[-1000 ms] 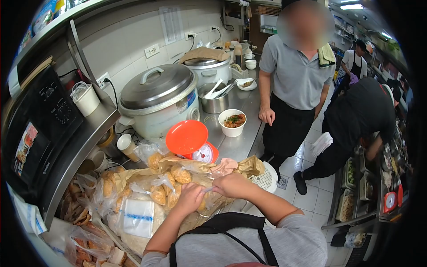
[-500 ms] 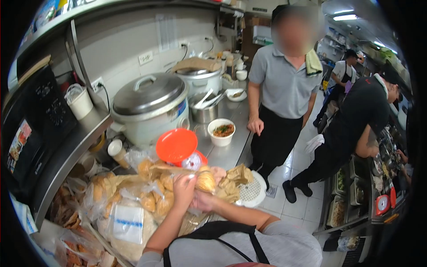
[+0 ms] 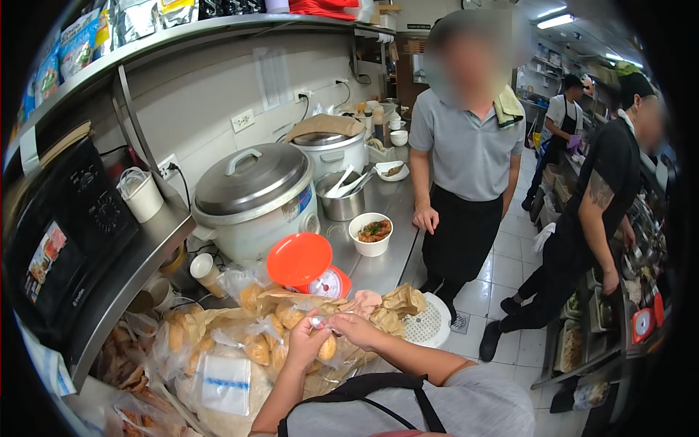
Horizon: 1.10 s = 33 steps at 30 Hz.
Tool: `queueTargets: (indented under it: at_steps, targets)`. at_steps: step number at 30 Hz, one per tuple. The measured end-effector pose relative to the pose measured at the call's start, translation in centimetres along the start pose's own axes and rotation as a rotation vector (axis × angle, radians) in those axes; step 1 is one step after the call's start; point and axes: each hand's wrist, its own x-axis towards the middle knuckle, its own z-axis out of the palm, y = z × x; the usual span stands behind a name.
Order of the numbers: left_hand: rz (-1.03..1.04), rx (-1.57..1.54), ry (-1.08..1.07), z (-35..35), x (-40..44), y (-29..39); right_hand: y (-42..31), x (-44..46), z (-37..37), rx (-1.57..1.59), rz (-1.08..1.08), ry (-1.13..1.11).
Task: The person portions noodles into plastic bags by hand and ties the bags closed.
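Observation:
My left hand (image 3: 306, 341) and my right hand (image 3: 354, 330) meet low in the middle of the head view, fingers pinched at the whitish gathered top of a small clear plastic bag. Below my fingers hangs the bag's rounded, yellowish-orange filling (image 3: 328, 347), partly hidden by my hands; its exact kind is unclear. Several similar filled bags (image 3: 258, 349) lie on brown paper (image 3: 218, 315) just left of my hands. Behind them is a red kitchen scale (image 3: 333, 282) with a round red pan (image 3: 299, 259).
A large rice cooker (image 3: 255, 207) and a white bowl of food (image 3: 370, 234) stand on the steel counter (image 3: 357, 271). A white perforated stool (image 3: 429, 320) is at right. One co-worker (image 3: 466, 153) faces the counter; another (image 3: 608, 182) works along the right side.
The filled bag has gone from raised above my hands to hanging beneath them, and my fingers now pinch its top. The view has tilted up; the right-hand co-worker stands more upright.

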Motion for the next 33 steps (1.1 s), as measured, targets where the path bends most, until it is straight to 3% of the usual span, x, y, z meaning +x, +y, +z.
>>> queueTargets:
  at_steps: [5,8,11,12,15,18,21,24,33]
  targets:
    - [-0.156,-0.05,0.074,1.4,-1.4,2.2,-0.6,-0.4,-0.9,-0.031,0.117,-0.128]
    - [-0.191,-0.14,0.077,1.5,-1.8,2.7,1.2,0.3,-1.7,0.474,0.146,-0.043]
    - [-0.159,-0.128,0.036,2.1,-2.1,2.9,1.6,0.0,-1.4,0.082,-0.064,-0.095]
    - [-0.134,-0.108,0.015,2.2,-2.2,2.9,1.3,-0.1,-1.3,-0.306,-0.373,-0.116]
    - [-0.16,-0.136,0.019,2.1,-2.5,2.3,1.1,-0.1,-1.3,-0.302,-0.383,-0.151]
    - [-0.059,0.072,0.008,1.7,-2.6,1.3,0.9,-0.2,-1.4,-0.125,-0.247,-0.177]
    - [0.154,0.3,0.069,1.2,-1.9,1.1,0.6,0.3,-1.5,-0.426,-0.465,-0.144]
    - [0.103,0.218,0.076,0.6,-1.3,0.3,0.3,-0.7,-0.5,-0.489,-0.397,-0.066]
    - [-0.27,-0.342,0.067,0.9,-2.5,-1.7,-0.1,-1.8,-0.2,-0.792,-0.539,-0.07]
